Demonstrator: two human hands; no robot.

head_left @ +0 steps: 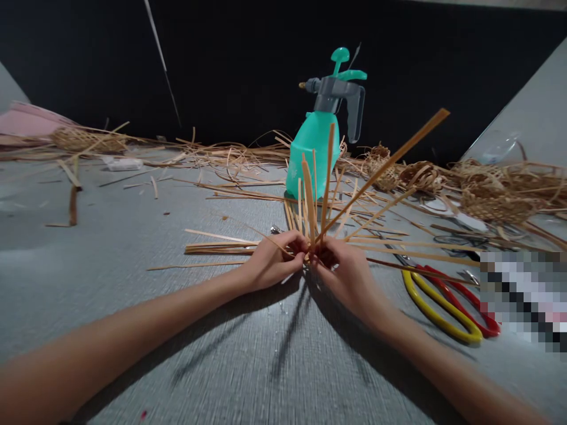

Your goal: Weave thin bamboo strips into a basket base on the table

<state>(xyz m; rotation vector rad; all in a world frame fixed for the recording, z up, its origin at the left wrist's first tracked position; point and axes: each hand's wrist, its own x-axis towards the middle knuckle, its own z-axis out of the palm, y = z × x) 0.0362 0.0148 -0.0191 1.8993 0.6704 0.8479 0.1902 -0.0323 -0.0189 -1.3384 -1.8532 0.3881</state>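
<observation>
My left hand (271,262) and my right hand (344,273) meet at the middle of the grey table (133,283). Both are closed on the base of a bundle of flat bamboo strips (310,200) that fans upward and outward from between my fingers. One long strip (398,153) slants up to the right. Several more strips (221,245) lie flat on the table just left of my left hand.
A teal spray bottle (321,141) stands right behind the bundle. Pliers with red and yellow handles (447,301) lie at the right. Loose strips and small woven pieces (491,200) litter the far edge. A blurred patch (522,298) sits at the right.
</observation>
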